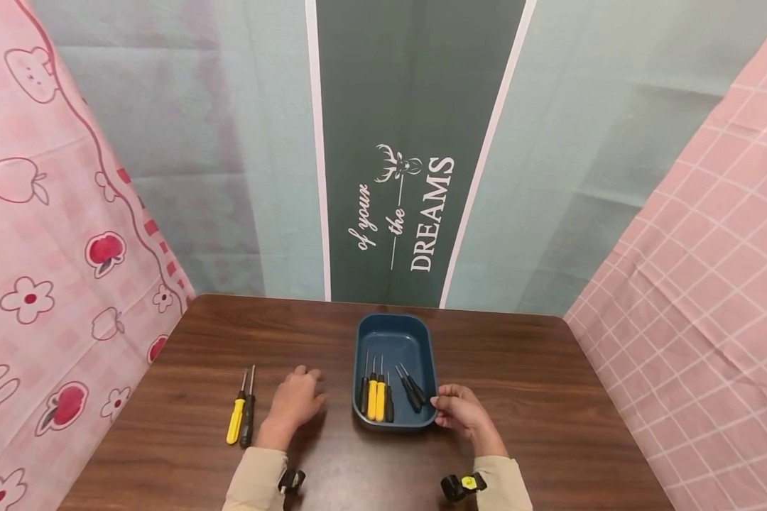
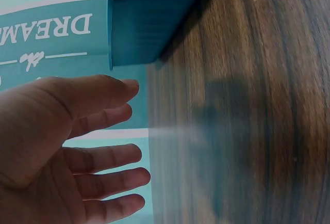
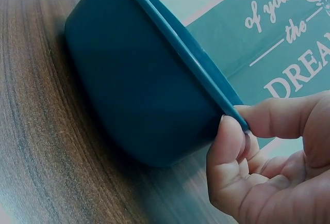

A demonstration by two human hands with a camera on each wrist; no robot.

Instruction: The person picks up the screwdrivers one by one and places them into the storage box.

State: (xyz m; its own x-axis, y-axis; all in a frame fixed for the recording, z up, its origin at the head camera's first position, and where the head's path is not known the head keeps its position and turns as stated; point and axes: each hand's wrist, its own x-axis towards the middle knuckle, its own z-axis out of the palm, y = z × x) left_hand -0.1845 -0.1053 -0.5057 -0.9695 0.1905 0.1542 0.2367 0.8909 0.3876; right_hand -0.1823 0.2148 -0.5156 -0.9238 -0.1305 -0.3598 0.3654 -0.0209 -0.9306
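A blue rectangular bin (image 1: pixel 396 333) stands on the table and holds several screwdrivers, some with yellow handles (image 1: pixel 376 401) and some with black handles (image 1: pixel 415 394). At the bin's near right corner my right hand (image 1: pixel 461 411) pinches the rim (image 3: pixel 206 82) between thumb and fingers. My left hand (image 1: pixel 297 397) hovers left of the bin, apart from it, its fingers loosely extended and holding nothing in the left wrist view. Further left, a yellow-handled screwdriver (image 1: pixel 236 419) and a black-handled screwdriver (image 1: pixel 248 419) lie side by side on the wood.
The brown wooden table (image 1: pixel 518 376) ends at a back edge against a green curtain printed with words (image 1: pixel 390 213). Pink patterned cloth (image 1: pixel 45 284) hangs on the left, and pink checked cloth (image 1: pixel 697 284) on the right.
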